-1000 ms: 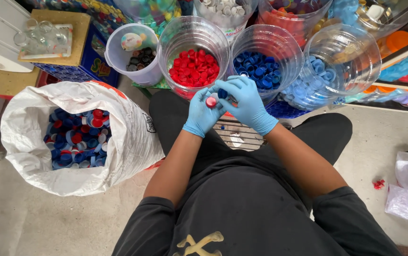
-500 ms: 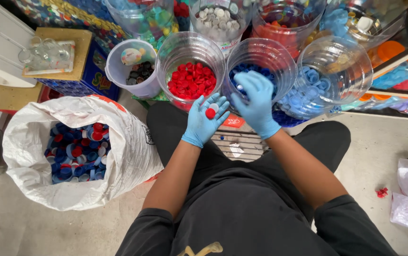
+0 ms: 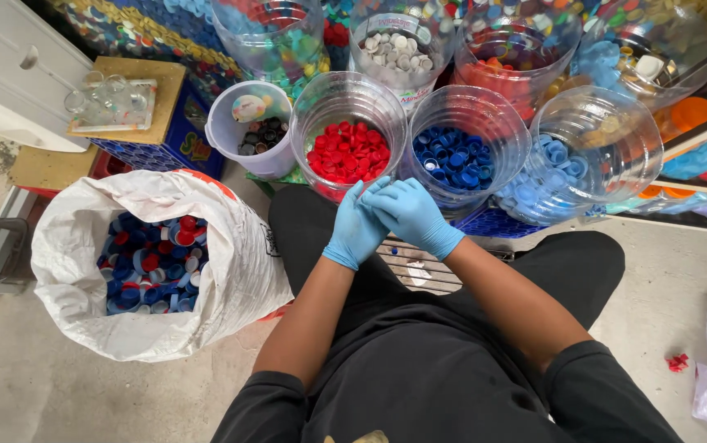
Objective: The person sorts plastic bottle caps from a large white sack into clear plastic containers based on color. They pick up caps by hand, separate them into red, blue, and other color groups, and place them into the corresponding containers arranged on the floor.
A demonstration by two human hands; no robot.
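Gloved left hand and right hand pressed together (contents, if any, hidden) before the jar of red caps

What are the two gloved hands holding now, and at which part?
It cannot be told: the left hand and right hand are pressed together, hiding anything between them.

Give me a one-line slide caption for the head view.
Gloved left hand and right hand meet before tubs of red caps and blue caps, white sack of mixed caps alongside.
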